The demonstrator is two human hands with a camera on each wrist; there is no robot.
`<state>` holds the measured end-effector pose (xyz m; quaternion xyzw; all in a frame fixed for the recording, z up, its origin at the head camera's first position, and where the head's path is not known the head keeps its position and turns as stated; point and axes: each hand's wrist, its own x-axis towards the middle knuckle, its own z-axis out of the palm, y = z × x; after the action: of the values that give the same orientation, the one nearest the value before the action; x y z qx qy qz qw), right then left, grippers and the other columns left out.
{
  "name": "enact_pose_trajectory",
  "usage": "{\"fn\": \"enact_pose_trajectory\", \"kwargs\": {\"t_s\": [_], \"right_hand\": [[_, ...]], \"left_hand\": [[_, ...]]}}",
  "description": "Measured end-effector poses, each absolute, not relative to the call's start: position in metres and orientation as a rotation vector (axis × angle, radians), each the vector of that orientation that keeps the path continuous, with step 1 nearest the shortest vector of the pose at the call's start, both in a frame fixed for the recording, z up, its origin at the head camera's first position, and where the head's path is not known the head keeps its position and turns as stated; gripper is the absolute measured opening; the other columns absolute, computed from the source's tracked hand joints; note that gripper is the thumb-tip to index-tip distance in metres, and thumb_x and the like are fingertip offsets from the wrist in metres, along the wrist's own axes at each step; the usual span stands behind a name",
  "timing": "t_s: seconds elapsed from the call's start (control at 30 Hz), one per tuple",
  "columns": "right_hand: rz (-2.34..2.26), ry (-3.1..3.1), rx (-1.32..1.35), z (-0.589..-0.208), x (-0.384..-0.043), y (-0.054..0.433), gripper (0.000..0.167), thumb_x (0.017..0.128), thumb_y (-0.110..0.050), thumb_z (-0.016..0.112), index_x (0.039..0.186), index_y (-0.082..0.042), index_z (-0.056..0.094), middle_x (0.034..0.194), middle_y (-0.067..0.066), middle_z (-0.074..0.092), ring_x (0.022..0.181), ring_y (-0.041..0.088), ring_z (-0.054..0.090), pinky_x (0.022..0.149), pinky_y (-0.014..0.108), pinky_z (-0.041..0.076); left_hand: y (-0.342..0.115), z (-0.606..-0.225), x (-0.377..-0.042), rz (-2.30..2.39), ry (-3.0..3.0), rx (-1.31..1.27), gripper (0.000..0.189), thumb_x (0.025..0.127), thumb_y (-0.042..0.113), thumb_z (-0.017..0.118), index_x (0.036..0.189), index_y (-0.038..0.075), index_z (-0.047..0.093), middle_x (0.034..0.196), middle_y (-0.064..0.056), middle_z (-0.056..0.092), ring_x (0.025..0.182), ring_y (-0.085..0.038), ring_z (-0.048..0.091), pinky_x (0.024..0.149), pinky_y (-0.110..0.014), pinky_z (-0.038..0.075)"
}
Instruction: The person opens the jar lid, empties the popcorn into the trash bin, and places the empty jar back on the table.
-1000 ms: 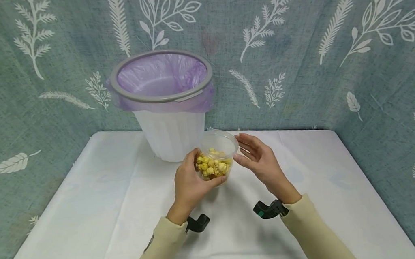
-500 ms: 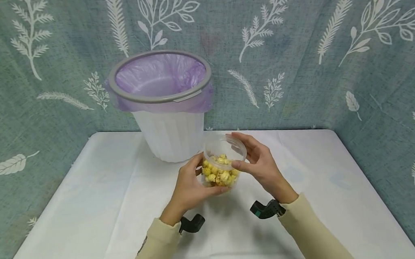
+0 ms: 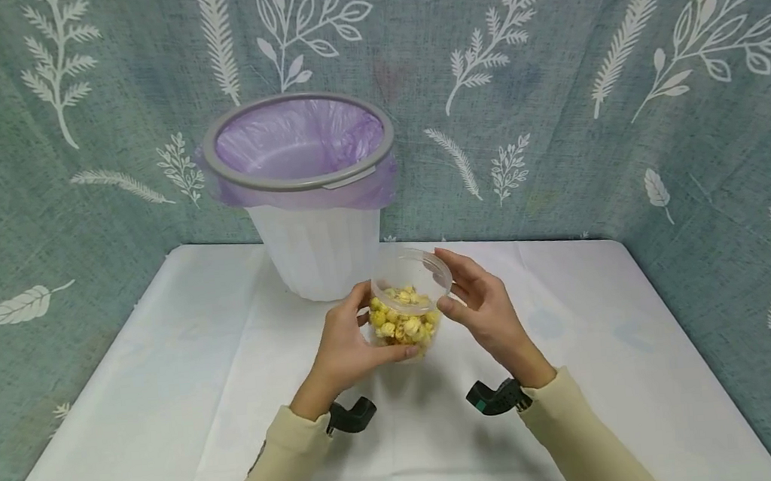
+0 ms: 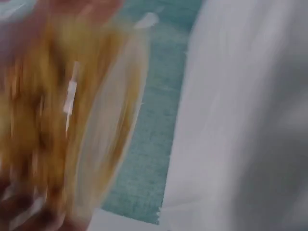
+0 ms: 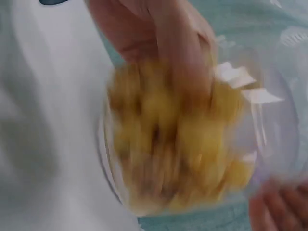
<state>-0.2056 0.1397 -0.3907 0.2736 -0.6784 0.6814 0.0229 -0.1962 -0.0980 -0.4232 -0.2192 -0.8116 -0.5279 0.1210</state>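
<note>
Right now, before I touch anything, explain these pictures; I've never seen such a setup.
No machine here, just a person working bare-handed. The wide picture comes from a camera worn on the head, looking down; the two blurred close-ups come from the black wrist cameras, one on each arm. On the white table stands a white bin lined with a purple bag. The left hand holds a clear container of what looks like popcorn; the right hand is at its right edge.

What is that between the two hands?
In the head view, a clear tub holding popcorn is between the left hand and the right hand.
</note>
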Motion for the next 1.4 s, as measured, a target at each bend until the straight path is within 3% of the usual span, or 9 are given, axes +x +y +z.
{"fn": "enact_pose_trajectory", "kwargs": {"t_s": [0.17, 0.33, 0.57, 0.8, 0.9, 1.07, 1.2, 1.3, 1.4], "right_hand": [[1.873, -2.216, 0.587, -0.394, -0.201, 0.121, 0.086, 0.094, -0.017, 0.083, 0.162, 0.000, 0.034, 0.162, 0.017, 0.042, 0.148, 0.029, 0.043, 0.121, 0.044, 0.038], [1.810, -2.238, 0.520, -0.396, -0.200, 0.118, 0.089, 0.088, -0.016, 0.087, 0.160, -0.002, 0.037, 0.158, 0.015, 0.048, 0.142, 0.029, 0.051, 0.116, 0.049, 0.043], [2.070, -2.114, 0.861, -0.392, -0.202, 0.139, 0.090, 0.088, -0.021, 0.089, 0.160, -0.002, 0.038, 0.160, 0.017, 0.044, 0.146, 0.034, 0.044, 0.122, 0.048, 0.034], [2.283, -2.055, 1.197, -0.386, -0.206, 0.153, 0.093, 0.087, -0.026, 0.089, 0.161, -0.004, 0.038, 0.162, 0.016, 0.043, 0.146, 0.038, 0.041, 0.119, 0.050, 0.038], [2.261, -2.042, 1.240, -0.387, -0.207, 0.153, 0.094, 0.090, -0.030, 0.087, 0.164, -0.006, 0.034, 0.166, 0.017, 0.038, 0.151, 0.038, 0.035, 0.122, 0.052, 0.032], [2.033, -2.045, 0.969, -0.394, -0.205, 0.144, 0.087, 0.094, -0.039, 0.081, 0.162, -0.005, 0.038, 0.162, 0.018, 0.043, 0.150, 0.036, 0.039, 0.124, 0.047, 0.032], [1.851, -2.090, 0.682, -0.398, -0.199, 0.129, 0.076, 0.094, -0.020, 0.082, 0.157, -0.001, 0.044, 0.155, 0.018, 0.050, 0.145, 0.032, 0.046, 0.121, 0.039, 0.038], [1.778, -2.136, 0.581, -0.397, -0.195, 0.119, 0.077, 0.091, -0.008, 0.083, 0.157, -0.001, 0.044, 0.155, 0.016, 0.050, 0.144, 0.030, 0.047, 0.122, 0.044, 0.037], [1.728, -2.171, 0.520, -0.396, -0.192, 0.112, 0.080, 0.089, -0.010, 0.086, 0.157, -0.003, 0.045, 0.154, 0.013, 0.050, 0.143, 0.027, 0.047, 0.121, 0.050, 0.037]], "left_hand": [[-0.077, -0.431, -0.193, -1.180, -2.371, -0.380, 0.106, 0.059, 0.042, 0.104, 0.141, -0.003, 0.055, 0.131, -0.016, 0.066, 0.114, -0.034, 0.067, 0.093, -0.054, 0.057], [-0.073, -0.435, -0.191, -1.209, -2.360, -0.430, 0.103, 0.059, 0.041, 0.104, 0.140, -0.001, 0.056, 0.129, -0.014, 0.067, 0.112, -0.031, 0.068, 0.092, -0.053, 0.058], [-0.097, -0.425, -0.196, -1.618, -2.395, -0.773, 0.095, 0.064, 0.023, 0.104, 0.144, 0.010, 0.057, 0.128, 0.000, 0.068, 0.119, -0.018, 0.064, 0.100, -0.046, 0.057], [-0.115, -0.417, -0.197, -1.828, -2.423, -1.041, 0.093, 0.065, 0.017, 0.103, 0.145, 0.008, 0.057, 0.132, -0.001, 0.068, 0.121, -0.022, 0.064, 0.102, -0.046, 0.056], [-0.114, -0.418, -0.196, -1.827, -2.421, -1.009, 0.091, 0.065, 0.019, 0.103, 0.144, 0.009, 0.058, 0.130, 0.000, 0.068, 0.120, -0.021, 0.064, 0.102, -0.045, 0.056], [-0.105, -0.422, -0.195, -1.687, -2.406, -0.744, 0.095, 0.064, 0.023, 0.104, 0.146, 0.008, 0.056, 0.130, -0.003, 0.068, 0.121, -0.022, 0.063, 0.101, -0.052, 0.056], [-0.092, -0.428, -0.195, -1.439, -2.363, -0.529, 0.102, 0.060, 0.029, 0.106, 0.144, 0.001, 0.056, 0.127, -0.010, 0.068, 0.110, -0.026, 0.065, 0.094, -0.052, 0.058], [-0.082, -0.432, -0.193, -1.239, -2.361, -0.406, 0.105, 0.057, 0.036, 0.106, 0.141, -0.002, 0.056, 0.127, -0.015, 0.067, 0.108, -0.031, 0.066, 0.090, -0.053, 0.057], [-0.075, -0.434, -0.191, -1.133, -2.387, -0.352, 0.108, 0.058, 0.041, 0.105, 0.143, -0.002, 0.054, 0.134, -0.016, 0.065, 0.117, -0.034, 0.066, 0.094, -0.056, 0.057]]}}
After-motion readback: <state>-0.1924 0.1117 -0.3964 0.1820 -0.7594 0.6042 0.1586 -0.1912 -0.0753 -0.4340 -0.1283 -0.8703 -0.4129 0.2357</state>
